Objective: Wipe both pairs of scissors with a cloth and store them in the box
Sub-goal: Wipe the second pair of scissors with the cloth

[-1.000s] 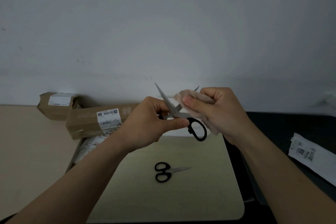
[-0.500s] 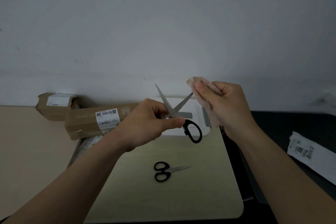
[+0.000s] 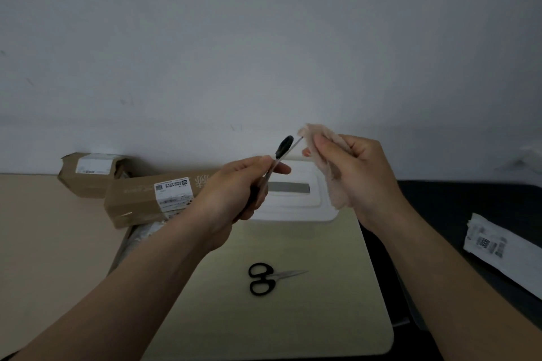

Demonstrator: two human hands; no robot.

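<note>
You are partway through wiping the first scissors (image 3: 284, 147); nothing shows as stored, and the box (image 3: 296, 202) looks lidded; the second scissors (image 3: 265, 278) lie closed on the table (image 3: 308, 325), nearer you and apart from the box, and by my guess unwiped. I judge the task less than half done: finish this pair, wipe the other, open the box, store both. Your left hand (image 3: 234, 196) has its fingers curled round the first scissors, held above the box, with a thin metal end reaching the cloth (image 3: 328, 161); your right hand (image 3: 360, 176) pinches that bunched cloth between thumb and curled fingers.
</note>
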